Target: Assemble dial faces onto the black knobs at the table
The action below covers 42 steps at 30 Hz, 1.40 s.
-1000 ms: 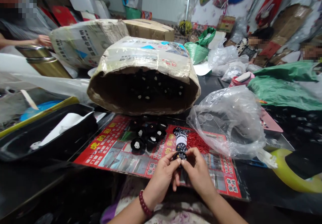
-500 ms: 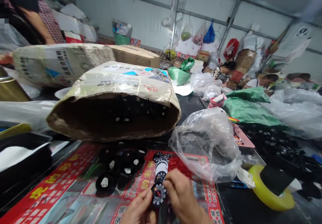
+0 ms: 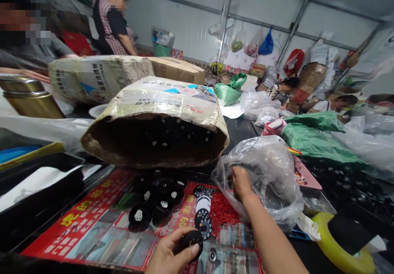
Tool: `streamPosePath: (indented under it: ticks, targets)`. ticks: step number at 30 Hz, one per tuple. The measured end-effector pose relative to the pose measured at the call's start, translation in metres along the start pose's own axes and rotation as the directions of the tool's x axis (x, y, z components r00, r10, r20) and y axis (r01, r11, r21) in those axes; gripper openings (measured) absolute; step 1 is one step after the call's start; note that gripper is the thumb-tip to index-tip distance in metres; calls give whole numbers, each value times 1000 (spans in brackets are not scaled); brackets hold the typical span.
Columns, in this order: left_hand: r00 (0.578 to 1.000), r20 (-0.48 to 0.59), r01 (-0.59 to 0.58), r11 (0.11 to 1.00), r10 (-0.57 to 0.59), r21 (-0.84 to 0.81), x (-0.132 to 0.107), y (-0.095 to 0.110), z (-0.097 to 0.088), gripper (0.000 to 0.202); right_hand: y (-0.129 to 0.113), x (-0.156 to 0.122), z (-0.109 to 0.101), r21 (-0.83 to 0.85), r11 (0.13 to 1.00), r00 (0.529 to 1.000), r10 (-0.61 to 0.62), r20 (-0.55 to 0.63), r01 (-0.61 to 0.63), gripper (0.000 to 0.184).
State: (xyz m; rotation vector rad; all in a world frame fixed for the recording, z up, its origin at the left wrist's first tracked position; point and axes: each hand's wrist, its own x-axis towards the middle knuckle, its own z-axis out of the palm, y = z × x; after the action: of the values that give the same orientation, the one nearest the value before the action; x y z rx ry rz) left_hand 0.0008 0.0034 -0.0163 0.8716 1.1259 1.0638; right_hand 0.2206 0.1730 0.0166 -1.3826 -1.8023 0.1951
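My left hand (image 3: 172, 251) grips a black round part (image 3: 191, 245) by its edge, its back with small brass-coloured spots toward me. My right hand (image 3: 241, 181) is at the mouth of a clear plastic bag (image 3: 261, 155), fingers curled; whatever they hold is hidden. Just beyond my left hand lies a row of black dial discs (image 3: 203, 224) with white markings. Beside them is a heap of thin red pieces (image 3: 224, 212). A small black ring-shaped part (image 3: 212, 254) lies on the red printed sheet (image 3: 107, 241). Several black round parts with white patches (image 3: 138, 215) sit to the left.
A large open sack (image 3: 160, 101) with black parts inside lies behind the sheet. To the right are a yellow tape roll (image 3: 341, 249), a pink tray (image 3: 308, 175) and green plastic (image 3: 320, 134). A black bin (image 3: 43, 183) and gold flask (image 3: 30, 101) stand left. Other people are around.
My right hand has left the dial part and moved forward to the clear bag. My left hand now holds a black round part alone, tipped over. The view has swung left.
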Motion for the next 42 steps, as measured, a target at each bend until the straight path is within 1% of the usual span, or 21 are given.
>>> streamPosePath:
  ticks: [2, 5, 7, 8, 9, 11, 12, 13, 14, 16, 18, 21, 23, 26, 28, 29, 31, 34, 36, 38, 42]
  targets:
    - [997, 5, 83, 996, -83, 38, -2, 3, -2, 43, -15, -8, -20, -7, 1000, 999, -10, -38, 10, 17]
    - [994, -32, 105, 994, -105, -16, -3, 9, -4, 42, -44, -40, -57, -24, 998, 992, -59, -112, 57, 22]
    - [992, -15, 121, 990, -123, -68, -2, 12, -2, 42, -62, -76, -75, -78, 978, 954, -206, -217, 194, 25]
    - [991, 9, 133, 987, -133, -91, -2, 14, 0, 41, -69, -96, -80, -106, 963, 943, -264, -202, 247, 29]
    - [989, 38, 145, 983, -142, -114, -1, 15, 2, 41, -73, -114, -82, -107, 944, 941, -322, -101, 312, 31]
    - [982, 101, 176, 971, -161, -161, -1, 18, 7, 39, -78, -144, -82, -61, 931, 922, -345, 178, 360, 30]
    - [977, 126, 195, 963, -173, -187, -1, 19, 9, 38, -80, -154, -80, -40, 936, 904, -327, 276, 350, 28]
    - [971, 146, 218, 952, -190, -214, -3, 19, 12, 39, -83, -159, -78, -27, 946, 899, -299, 321, 324, 28]
    - [964, 164, 245, 940, -209, -239, -4, 20, 14, 40, -86, -160, -76, -22, 954, 909, -277, 310, 298, 29]
    - [947, 204, 301, 911, -249, -283, -8, 23, 17, 45, -96, -155, -71, -3, 956, 935, -285, 209, 292, 35]
    - [929, 256, 342, 886, -268, -312, -12, 25, 17, 48, -109, -145, -63, 21, 931, 919, -363, 151, 364, 40]
    - [934, 278, 306, 900, -222, -310, -17, 27, 13, 43, -122, -138, -45, 13, 881, 863, -466, 194, 473, 38]
    - [959, 235, 222, 934, -157, -280, -19, 27, 9, 39, -123, -140, -34, 21, 882, 854, -461, 243, 470, 37]
    - [977, 192, 130, 970, -90, -204, -21, 26, 3, 38, -119, -147, -26, 149, 929, 891, -367, 268, 338, 37]
    - [976, 204, 105, 986, -78, -129, -22, 25, 1, 40, -117, -149, -26, 275, 950, 933, -224, 283, 145, 39]
    - [974, 215, 91, 992, -70, -89, -22, 24, 1, 42, -116, -148, -28, 334, 942, 939, -137, 315, 25, 39]
    - [968, 244, 60, 998, -53, -21, -23, 24, 2, 41, -117, -145, -31, 421, 882, 903, 12, 429, -212, 37]
    - [953, 299, 22, 998, -40, 64, -25, 24, 3, 41, -121, -141, -36, 509, 735, 812, 95, 576, -448, 29]
    - [949, 315, -8, 993, -28, 114, -28, 25, 4, 41, -123, -141, -37, 553, 652, 790, 120, 601, -519, 28]
    - [953, 302, -57, 987, 9, 153, -31, 25, 5, 40, -125, -144, -34, 580, 597, 788, 152, 597, -554, 26]
    - [954, 221, -255, 938, 203, 237, -33, 22, 4, 30, -126, -150, -23, 622, 509, 789, 222, 573, -595, 26]
